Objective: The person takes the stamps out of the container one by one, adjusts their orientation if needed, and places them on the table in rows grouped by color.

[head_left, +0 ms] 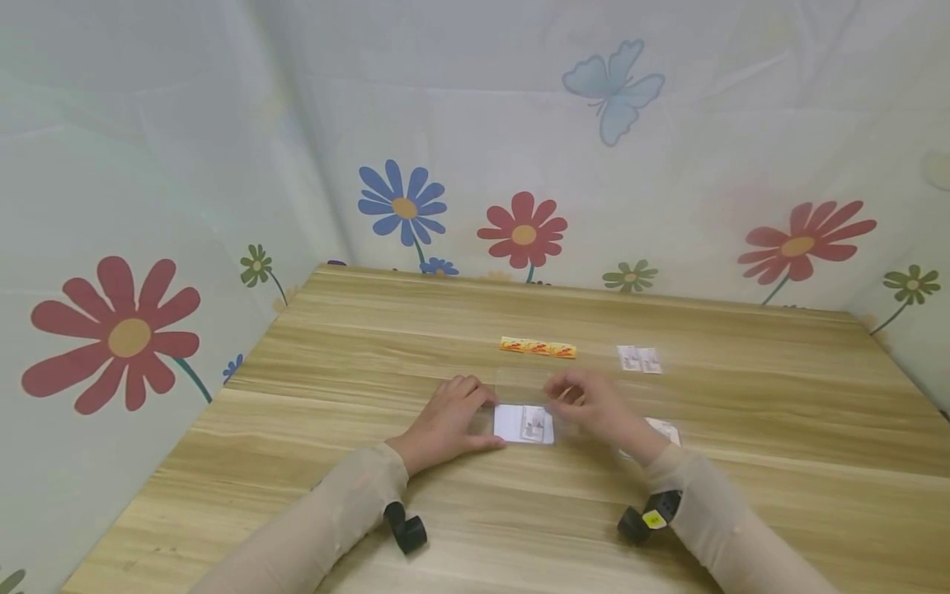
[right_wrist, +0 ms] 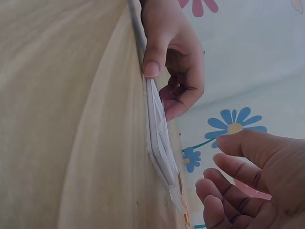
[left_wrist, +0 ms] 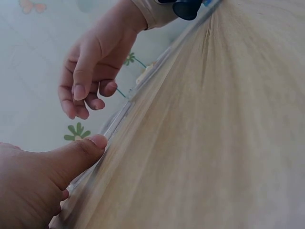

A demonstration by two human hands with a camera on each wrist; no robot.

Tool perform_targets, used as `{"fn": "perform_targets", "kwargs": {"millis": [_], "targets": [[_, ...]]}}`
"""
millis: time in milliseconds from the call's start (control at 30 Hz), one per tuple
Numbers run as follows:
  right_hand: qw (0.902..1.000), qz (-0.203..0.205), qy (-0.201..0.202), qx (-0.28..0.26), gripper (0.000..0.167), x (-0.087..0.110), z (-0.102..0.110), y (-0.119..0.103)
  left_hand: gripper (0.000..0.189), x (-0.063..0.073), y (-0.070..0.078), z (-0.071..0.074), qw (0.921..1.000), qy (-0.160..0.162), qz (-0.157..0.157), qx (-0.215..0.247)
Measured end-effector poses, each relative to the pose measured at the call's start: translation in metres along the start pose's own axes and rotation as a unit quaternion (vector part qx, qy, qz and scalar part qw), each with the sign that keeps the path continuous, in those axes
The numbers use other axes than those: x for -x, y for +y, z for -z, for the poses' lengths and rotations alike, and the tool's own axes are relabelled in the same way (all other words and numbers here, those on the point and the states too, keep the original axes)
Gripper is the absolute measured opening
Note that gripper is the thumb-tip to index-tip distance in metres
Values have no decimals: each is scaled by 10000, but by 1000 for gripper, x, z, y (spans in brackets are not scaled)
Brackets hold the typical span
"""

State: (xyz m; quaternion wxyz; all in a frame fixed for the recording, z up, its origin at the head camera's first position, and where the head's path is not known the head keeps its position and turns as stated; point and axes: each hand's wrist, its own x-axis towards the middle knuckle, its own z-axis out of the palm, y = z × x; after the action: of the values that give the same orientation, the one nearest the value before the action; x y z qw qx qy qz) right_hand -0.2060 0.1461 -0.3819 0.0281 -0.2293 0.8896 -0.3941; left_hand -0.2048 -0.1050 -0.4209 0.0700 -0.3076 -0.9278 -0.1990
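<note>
A flat white rectangular pad (head_left: 508, 422) lies on the table in front of me. On its right half sits a small printed sachet-like piece (head_left: 533, 423). My left hand (head_left: 450, 419) holds the pad at its left end, thumb on the near edge and fingers at the far edge. From the right wrist view, the white pad (right_wrist: 159, 129) looks like thin layers with a loose, clear edge, the left thumb (right_wrist: 151, 69) against its end. My right hand (head_left: 586, 402) hovers just beyond the pad's right end, its fingers loosely bent with nothing seen between them.
Three joined yellow-and-red pieces (head_left: 538, 347) lie in a row farther back. Two small white printed pieces (head_left: 639, 360) are to their right. Another whitish printed item (head_left: 663, 429) is partly hidden under the right wrist. A flower-patterned curtain (head_left: 475, 124) encloses the wooden table (head_left: 371, 346).
</note>
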Motion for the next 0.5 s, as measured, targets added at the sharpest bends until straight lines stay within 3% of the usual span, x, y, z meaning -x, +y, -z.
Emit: {"fn": "perform_targets", "kwargs": {"millis": [200,500], "targets": [[9998,71,23,200,20,1,-6,-4,54,-1,0,-1,10000,13,4,-19],[9973,-356,26,641,23,4,-16,-7,54,0,1,0,10000,23,3,-2]]}}
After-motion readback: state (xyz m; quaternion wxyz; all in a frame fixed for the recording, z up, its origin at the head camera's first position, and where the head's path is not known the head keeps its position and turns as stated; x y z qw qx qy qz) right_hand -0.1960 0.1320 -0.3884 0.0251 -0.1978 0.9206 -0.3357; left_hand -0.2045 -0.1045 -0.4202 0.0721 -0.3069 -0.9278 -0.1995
